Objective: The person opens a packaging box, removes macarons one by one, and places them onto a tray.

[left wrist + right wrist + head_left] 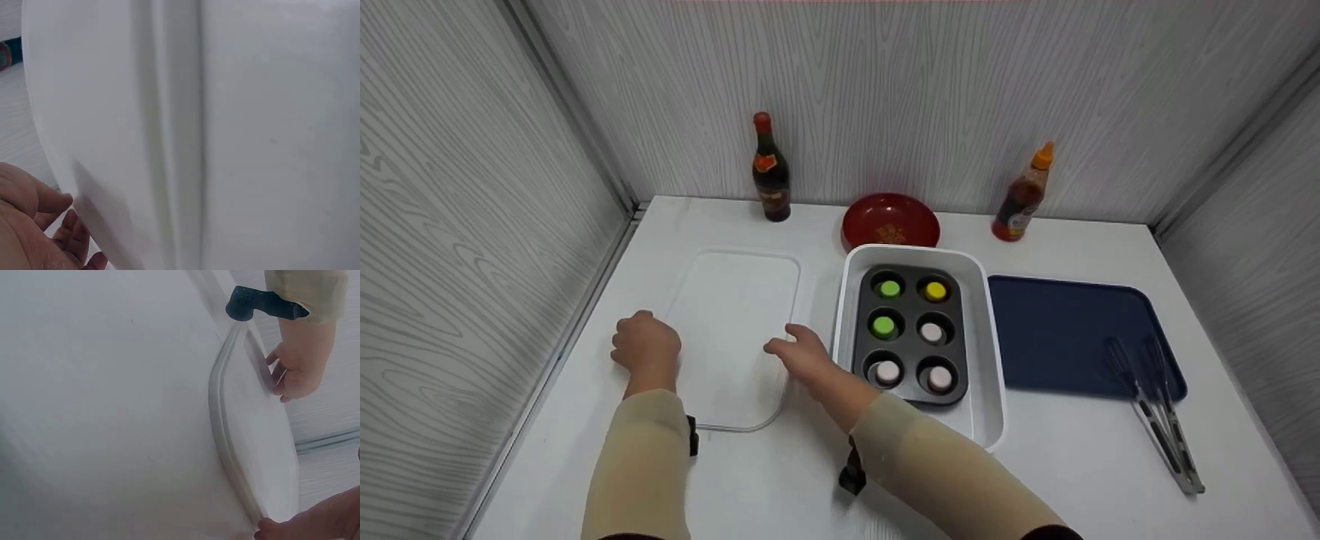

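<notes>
Left hand: the left hand [643,343] sits at the left edge of the flat white rectangular plastic lid [733,330], fingers curled at its rim; whether they clasp it, I cannot tell.
Right hand: the right hand [802,354] touches the lid's right edge, fingers loosely bent.
Lid: lies on the white table [1072,465], left of centre in the frame.
Right of lid: white rectangular dish [988,337] holding a dark six-cup muffin tin [909,311].
Far right: dark blue tray [1057,330], metal tongs [1155,409].
</notes>
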Demonstrator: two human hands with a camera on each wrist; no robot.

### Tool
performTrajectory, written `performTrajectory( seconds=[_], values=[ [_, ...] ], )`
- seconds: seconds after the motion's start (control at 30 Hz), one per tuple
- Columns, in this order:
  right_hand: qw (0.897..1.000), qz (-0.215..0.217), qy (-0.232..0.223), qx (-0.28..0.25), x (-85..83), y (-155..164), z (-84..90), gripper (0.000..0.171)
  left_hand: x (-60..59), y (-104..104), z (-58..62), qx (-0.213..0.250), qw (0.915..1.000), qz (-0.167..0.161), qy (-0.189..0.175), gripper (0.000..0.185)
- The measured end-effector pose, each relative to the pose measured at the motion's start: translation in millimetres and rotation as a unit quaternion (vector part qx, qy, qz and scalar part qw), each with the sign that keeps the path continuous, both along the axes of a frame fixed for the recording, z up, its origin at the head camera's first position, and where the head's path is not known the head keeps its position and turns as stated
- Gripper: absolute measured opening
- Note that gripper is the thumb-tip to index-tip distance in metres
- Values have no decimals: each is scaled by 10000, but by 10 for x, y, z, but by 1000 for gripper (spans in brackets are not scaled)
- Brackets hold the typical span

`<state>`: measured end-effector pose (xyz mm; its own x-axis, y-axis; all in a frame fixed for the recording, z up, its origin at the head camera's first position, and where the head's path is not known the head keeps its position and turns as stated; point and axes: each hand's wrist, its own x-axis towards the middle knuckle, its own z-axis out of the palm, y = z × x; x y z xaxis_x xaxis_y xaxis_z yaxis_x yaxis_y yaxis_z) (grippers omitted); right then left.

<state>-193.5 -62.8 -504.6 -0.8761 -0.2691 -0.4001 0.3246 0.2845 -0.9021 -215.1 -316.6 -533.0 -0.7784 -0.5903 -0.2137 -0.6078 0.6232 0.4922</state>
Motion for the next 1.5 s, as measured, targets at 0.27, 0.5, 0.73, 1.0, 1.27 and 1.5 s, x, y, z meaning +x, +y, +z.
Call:
performTrajectory(
  seconds=[0.27, 0.5, 0.73, 1.0, 1.27, 1.5],
  values=[
    [9861, 335, 868, -1378, -54, 800, 531, 72, 15, 435, 406, 1190, 9812, -145, 1515, 52],
    [9654, -140, 2180, -1425, -92, 1816, 918, 61, 316, 990, 583, 2201, 9429, -1320, 2125, 54],
    [9641, -1217, 2188, -891, -43, 2760, 1083, 59, 528, 1534, 548, 2903, 9109, -2317, 1795, 72],
    [9598, -2053, 1625, -1009, 54, 3550, 946, 66, 704, 1878, 352, 2961, 9030, -2863, 1220, 91],
    [9431, -3029, 1311, -412, 139, 4046, 682, 70, 773, 1954, 192, 3037, 8889, -3268, 1040, 103],
    [9335, -3377, 1068, 569, 249, 4405, 400, 73, 815, 1982, 115, 2863, 8832, -3586, 968, 106]
  ],
)
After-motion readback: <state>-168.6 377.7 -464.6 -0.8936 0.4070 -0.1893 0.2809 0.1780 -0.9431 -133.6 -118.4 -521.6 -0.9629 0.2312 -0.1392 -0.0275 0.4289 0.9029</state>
